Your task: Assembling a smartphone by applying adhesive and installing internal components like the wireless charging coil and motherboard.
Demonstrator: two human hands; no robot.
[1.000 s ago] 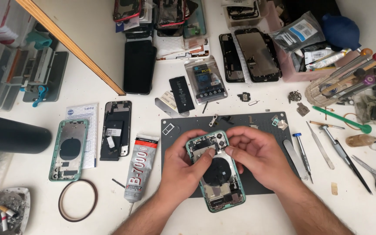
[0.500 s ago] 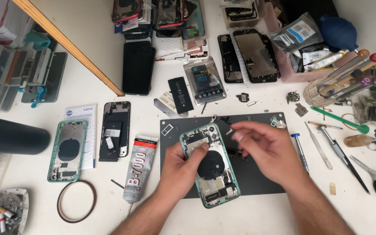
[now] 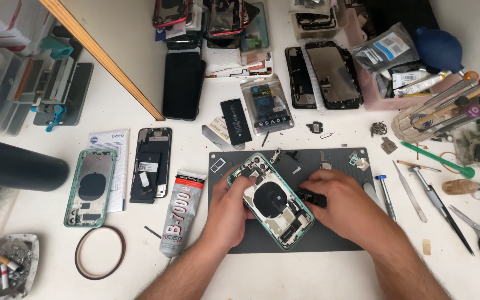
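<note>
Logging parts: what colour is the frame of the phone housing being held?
Mint green, seen in the head view on the phone housing, held by left hand and right hand.

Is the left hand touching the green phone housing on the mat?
Touching. The head view shows the left hand gripping the left edge of the green phone housing, its fingers lying on the frame with no gap.

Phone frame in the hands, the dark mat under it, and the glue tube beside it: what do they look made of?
Phone frame: probably metal, with a matte green rim and bare silvery inner plates. Mat: likely rubber or silicone, flat, dull dark grey, no glare. Glue tube: looks like soft metal or plastic; its silver body is creased and dented.
</note>
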